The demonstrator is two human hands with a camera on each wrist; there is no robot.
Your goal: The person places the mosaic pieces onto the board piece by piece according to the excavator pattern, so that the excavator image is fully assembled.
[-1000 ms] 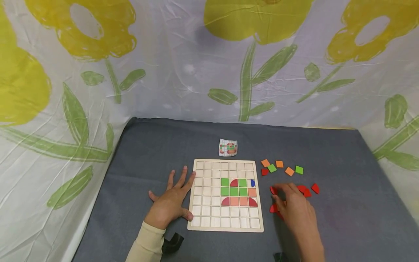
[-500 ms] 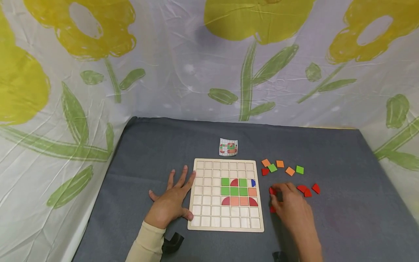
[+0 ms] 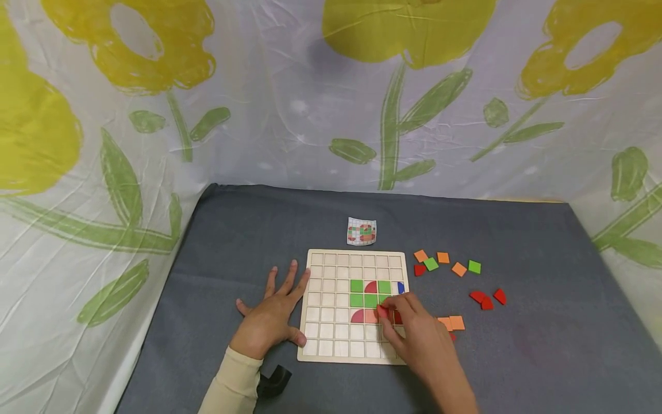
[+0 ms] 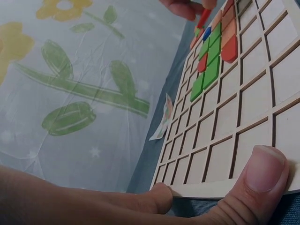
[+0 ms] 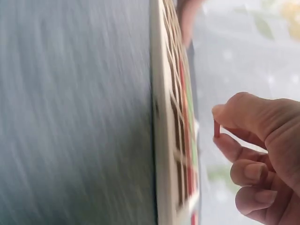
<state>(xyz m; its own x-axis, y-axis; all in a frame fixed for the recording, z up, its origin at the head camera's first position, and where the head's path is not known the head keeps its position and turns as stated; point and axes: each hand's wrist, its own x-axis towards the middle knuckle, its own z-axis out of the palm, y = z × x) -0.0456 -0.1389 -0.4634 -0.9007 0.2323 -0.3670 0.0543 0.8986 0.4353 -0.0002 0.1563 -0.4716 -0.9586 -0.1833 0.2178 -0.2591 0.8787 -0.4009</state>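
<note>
A wooden grid board (image 3: 303, 348) lies on the dark cloth, with green tiles (image 3: 356, 300), red rounded pieces, orange tiles and one small blue piece (image 3: 400, 287) in its cells. My left hand (image 3: 266, 328) is spread at the board's left side; its thumb (image 4: 262, 176) and a fingertip touch the edge. Over the filled cells, my right hand (image 3: 421, 339) pinches a red piece (image 3: 382, 311) between thumb and forefinger. In the right wrist view that thin red piece (image 5: 216, 128) is raised off the board, seen edge-on. The right hand hides some cells at the board's lower right.
Behind the board lies a small patterned picture card (image 3: 361, 232). Loose orange (image 3: 459, 269), green (image 3: 474, 267) and red (image 3: 499, 296) pieces are scattered right of the board. Two orange tiles (image 3: 457, 322) lie beside my right hand. A flowered sheet (image 3: 289, 115) hangs behind.
My right hand has moved left from the loose pieces to above the board, carrying a red piece. Orange tiles that it covered now show. The left hand stays at the board's edge.
</note>
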